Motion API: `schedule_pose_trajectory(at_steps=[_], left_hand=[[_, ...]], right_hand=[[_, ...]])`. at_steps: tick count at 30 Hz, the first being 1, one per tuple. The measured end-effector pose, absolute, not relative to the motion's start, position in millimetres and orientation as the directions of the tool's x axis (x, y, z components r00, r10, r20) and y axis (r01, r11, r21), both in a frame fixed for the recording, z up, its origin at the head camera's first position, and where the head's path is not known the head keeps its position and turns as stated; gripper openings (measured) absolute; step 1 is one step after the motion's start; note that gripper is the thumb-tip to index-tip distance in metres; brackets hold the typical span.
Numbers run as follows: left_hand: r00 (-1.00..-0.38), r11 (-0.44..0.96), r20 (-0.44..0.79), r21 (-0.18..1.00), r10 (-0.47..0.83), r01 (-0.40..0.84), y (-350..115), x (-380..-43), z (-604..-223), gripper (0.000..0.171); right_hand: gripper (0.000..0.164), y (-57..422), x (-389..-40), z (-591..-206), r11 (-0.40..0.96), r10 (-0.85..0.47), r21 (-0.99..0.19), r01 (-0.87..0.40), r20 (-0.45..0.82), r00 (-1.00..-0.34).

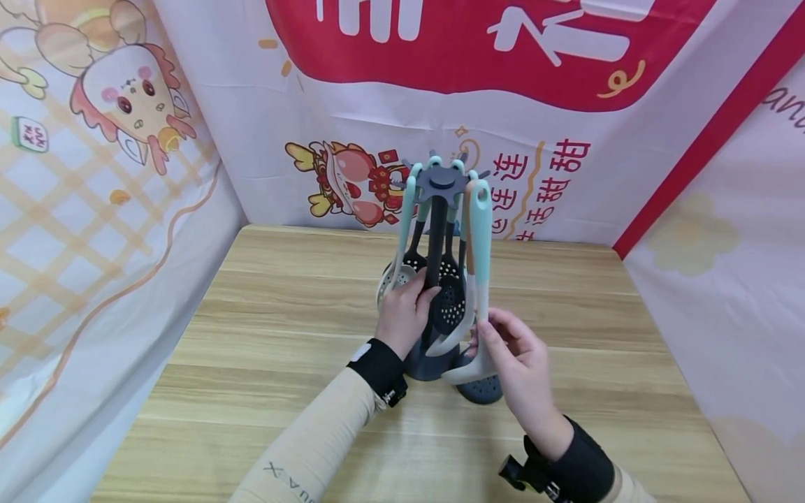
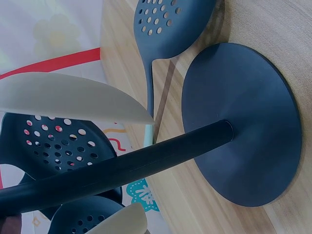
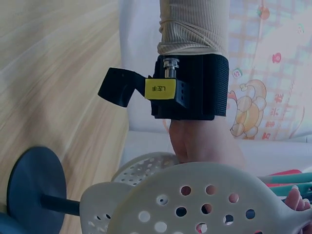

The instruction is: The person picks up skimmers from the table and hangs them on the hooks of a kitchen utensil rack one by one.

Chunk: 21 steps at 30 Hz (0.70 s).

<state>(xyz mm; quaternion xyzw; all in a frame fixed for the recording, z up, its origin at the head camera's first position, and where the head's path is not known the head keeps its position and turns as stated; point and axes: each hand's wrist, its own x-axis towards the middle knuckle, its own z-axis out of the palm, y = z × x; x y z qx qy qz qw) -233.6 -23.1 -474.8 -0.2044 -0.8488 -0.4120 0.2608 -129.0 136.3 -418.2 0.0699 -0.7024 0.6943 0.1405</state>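
Note:
My left hand [image 1: 405, 311] grips the dark pole [image 1: 435, 244] of an upright utensil stand. My right hand [image 1: 525, 356] pinches the neck of a pale grey skimmer [image 3: 253, 190] with a mint handle [image 1: 481, 230]. The handle's top, with its hanging hole, is right at the rim of the stand's hooked head [image 1: 440, 180]. Close beside it hangs another pale utensil [image 1: 453, 340]. Several dark utensils with mint handles hang behind the pole. In the right wrist view, fingertips [image 3: 295, 202] show at the skimmer's neck.
A dark skimmer [image 2: 170, 36] lies on the wooden table [image 1: 283, 328], next to the stand's round base [image 2: 243, 161]. A pale perforated utensil [image 1: 385, 286] hangs on the stand's left. Printed cloth [image 1: 245, 140] walls the table's back and sides.

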Motion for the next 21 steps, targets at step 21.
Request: schedule_pose_trajectory(at_steps=[21], left_hand=[[-0.787,0.577,0.605,0.604,0.119,0.551,-22.6,-232.1,-474.2,0.028]], right_hand=[[0.016,124.8,-126.7,-423.7,-0.017,0.043,-0.952,-0.306,0.305,-0.951]])
